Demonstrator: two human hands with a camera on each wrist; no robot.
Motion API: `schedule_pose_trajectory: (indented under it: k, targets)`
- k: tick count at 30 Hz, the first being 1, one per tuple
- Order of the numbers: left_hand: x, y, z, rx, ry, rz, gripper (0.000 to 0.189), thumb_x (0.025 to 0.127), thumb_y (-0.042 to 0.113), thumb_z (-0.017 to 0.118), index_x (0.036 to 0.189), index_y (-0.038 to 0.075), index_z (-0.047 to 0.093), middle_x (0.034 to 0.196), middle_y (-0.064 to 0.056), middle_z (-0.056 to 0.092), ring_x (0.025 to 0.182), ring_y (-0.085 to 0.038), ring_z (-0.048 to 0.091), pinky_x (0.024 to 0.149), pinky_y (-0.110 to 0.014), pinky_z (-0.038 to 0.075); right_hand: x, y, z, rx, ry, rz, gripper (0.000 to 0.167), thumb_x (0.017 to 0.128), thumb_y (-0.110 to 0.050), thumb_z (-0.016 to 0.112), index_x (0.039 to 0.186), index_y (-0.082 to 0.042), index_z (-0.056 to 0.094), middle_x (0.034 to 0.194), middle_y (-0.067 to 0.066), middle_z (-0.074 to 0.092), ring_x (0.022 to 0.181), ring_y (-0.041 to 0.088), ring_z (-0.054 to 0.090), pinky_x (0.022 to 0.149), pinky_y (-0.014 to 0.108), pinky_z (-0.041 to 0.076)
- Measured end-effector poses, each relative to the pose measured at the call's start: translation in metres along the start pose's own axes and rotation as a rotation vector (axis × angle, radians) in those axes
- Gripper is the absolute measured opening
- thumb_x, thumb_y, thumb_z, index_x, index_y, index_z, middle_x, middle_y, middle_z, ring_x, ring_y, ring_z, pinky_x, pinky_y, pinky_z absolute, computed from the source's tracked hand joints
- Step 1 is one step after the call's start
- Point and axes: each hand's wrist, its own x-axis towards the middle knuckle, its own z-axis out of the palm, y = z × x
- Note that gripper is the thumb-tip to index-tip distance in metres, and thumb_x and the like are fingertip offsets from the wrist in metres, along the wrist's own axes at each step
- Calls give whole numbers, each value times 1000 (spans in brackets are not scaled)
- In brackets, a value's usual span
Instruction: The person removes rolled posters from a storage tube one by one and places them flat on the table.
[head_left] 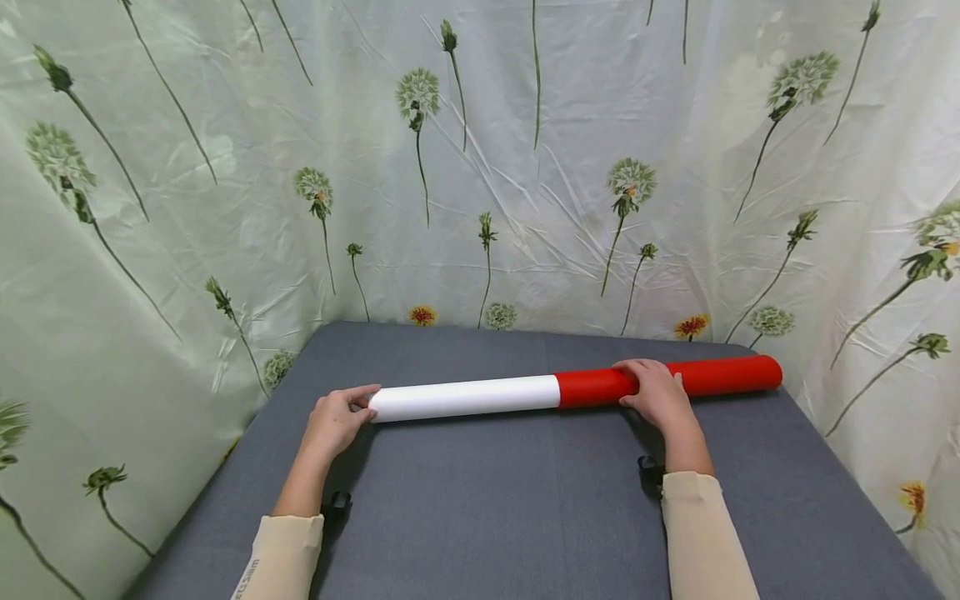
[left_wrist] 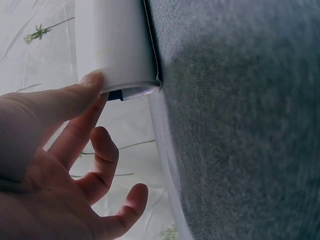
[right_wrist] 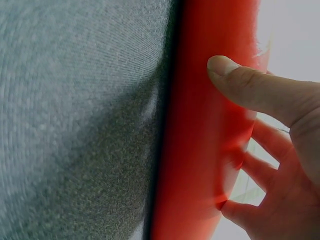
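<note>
A long tube lies across the table, its left part a white roll point(head_left: 465, 398) and its right part a red roll point(head_left: 723, 376). The two parts meet end to end near the middle in the head view. My left hand point(head_left: 336, 421) pinches the white roll's left rim between thumb point(left_wrist: 92, 80) and index finger, the other fingers loosely bent below it. A dark blue bit shows inside that hollow end. With the thumb point(right_wrist: 225, 67) on the near side and fingertips on the far side, my right hand point(head_left: 660, 396) grips the red roll from above.
A dark grey cloth-covered table point(head_left: 480, 517) carries the tube. Behind and at both sides hangs a pale curtain point(head_left: 480, 167) printed with dandelions. Black wrist straps point(head_left: 650, 468) sit just below my hands.
</note>
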Motion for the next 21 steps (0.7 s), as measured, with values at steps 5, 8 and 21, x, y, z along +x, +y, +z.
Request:
schedule_pose_trajectory:
  k: [5,8,21]
  targets:
    - [1,-3,-1,-4,3,5,44,98,15,75,142,17,70,114,-10,75,80,-21,60,66,-31,40,0,0,-2,3,-10,1,59,91,-11,79,147,-12,59,157,29,49,147,52,36,119,82,17]
    - [1,-4,-3,-11,-2,3,44,99,14,74,143,16,69,114,-11,74,78,-21,58,65,-31,40,0,1,-2,2,-13,-3,59,91,-11,80,147,-11,59,156,30,48,147,52,36,118,82,17]
    - [1,-7,-4,-35,-34,-28,46,104,12,65,151,14,61,120,-14,70,79,-22,57,65,-32,41,-2,5,-3,14,-6,-5,60,90,-10,81,147,-12,59,155,31,49,146,53,36,117,84,16]
